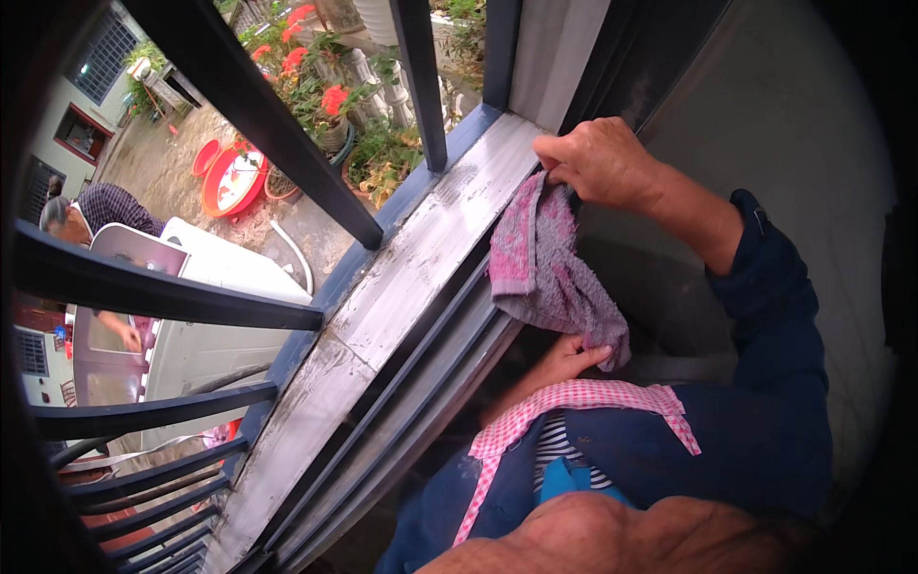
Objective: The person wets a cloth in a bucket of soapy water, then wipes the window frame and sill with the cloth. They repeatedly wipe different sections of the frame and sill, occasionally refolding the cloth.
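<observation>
A worn pink-and-grey terry cloth (552,265) hangs bunched between my two hands beside the inner edge of the window sill. My right hand (599,161) pinches its upper corner, close to where the sill meets the window frame. Lower down, near my chest, my left hand (566,362) grips the other end between thumb and fingers; my apron partly hides that forearm. The pale stone-look sill (409,265) has dark smears and scuffs along it. Dark sliding-window tracks (430,387) run along its near side, and the cloth hangs over part of them.
Dark metal window bars (265,129) stand along the outer sill edge. Outside, a person (118,204) leans over a white washing machine (222,265). Red basins (235,183) and potted red flowers (333,100) are in the yard. A grey surface (782,129) lies to my right.
</observation>
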Available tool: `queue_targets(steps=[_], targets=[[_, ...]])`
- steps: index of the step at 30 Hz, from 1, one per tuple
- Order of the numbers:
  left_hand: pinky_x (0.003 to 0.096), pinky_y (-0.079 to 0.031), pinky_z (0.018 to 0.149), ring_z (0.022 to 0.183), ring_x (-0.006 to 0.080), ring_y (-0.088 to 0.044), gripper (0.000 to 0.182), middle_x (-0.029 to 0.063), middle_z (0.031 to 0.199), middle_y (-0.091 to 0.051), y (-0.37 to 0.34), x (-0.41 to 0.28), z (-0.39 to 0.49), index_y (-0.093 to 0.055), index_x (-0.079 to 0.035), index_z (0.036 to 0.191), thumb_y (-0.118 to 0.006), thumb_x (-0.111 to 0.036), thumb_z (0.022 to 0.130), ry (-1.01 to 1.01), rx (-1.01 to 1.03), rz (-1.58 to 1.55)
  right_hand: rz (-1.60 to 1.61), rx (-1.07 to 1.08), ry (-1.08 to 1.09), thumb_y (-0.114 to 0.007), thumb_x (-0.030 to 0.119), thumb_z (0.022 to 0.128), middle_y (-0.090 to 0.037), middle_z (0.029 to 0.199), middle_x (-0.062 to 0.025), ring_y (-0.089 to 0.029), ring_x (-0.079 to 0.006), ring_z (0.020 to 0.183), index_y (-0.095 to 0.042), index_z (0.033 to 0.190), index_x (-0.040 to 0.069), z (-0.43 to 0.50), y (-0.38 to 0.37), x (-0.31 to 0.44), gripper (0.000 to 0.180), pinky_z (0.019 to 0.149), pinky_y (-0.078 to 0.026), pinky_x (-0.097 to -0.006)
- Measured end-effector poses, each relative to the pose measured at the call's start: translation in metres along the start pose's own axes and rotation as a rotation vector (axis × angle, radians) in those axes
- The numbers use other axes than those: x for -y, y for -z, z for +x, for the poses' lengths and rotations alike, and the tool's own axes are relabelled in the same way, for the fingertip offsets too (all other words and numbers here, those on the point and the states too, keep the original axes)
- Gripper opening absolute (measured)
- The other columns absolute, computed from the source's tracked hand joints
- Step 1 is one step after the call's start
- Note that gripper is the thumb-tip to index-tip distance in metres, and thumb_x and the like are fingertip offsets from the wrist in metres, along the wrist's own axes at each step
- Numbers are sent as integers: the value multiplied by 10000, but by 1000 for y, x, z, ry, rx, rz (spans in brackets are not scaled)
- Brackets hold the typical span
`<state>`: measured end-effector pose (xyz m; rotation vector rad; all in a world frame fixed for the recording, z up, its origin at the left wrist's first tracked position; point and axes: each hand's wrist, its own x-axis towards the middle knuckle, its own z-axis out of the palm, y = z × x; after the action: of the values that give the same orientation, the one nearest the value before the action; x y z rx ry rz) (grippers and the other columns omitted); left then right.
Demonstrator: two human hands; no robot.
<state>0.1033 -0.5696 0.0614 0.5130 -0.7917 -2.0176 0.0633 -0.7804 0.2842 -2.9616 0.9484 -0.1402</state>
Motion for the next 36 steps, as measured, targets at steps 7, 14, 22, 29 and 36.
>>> queue_targets(steps=[7,14,22,29,36], targets=[[290,-428,919,1018,104,-563,282,1,1064,-648,-4,-14,27,-642,-19,1139,-612,-223,948,-74,-6,136,-324,-122,8,-649,131,771,-624,653,-77,-657,-299,679,-552,821,106,-5,-14,-17,112,550,-493,-427],[263,-448,770,849,67,-546,248,-31,865,-619,7,-25,12,-647,-20,952,-628,-267,942,-59,122,230,-509,-209,-15,-612,100,807,-608,686,-75,-641,-263,657,-573,816,107,-26,21,14,40,538,-483,-365],[301,-420,802,893,89,-506,264,-12,908,-577,8,-41,-14,-606,-14,1022,-620,-265,940,51,268,315,-113,-221,129,-618,87,763,-555,658,-50,-607,-243,642,-639,850,125,-46,25,46,97,542,-470,-358],[290,-412,700,777,87,-512,268,-35,782,-549,12,-31,-15,-600,-20,848,-640,-270,935,127,168,164,-199,-90,199,-638,172,764,-604,667,-44,-645,-253,671,-668,823,169,-7,9,20,67,554,-501,-387],[268,-434,815,883,85,-547,264,-3,906,-621,14,-20,-10,-635,-15,1041,-623,-259,942,-110,33,118,-646,-68,-28,-626,101,763,-643,723,-56,-669,-251,706,-644,868,139,-9,5,8,113,554,-518,-372]])
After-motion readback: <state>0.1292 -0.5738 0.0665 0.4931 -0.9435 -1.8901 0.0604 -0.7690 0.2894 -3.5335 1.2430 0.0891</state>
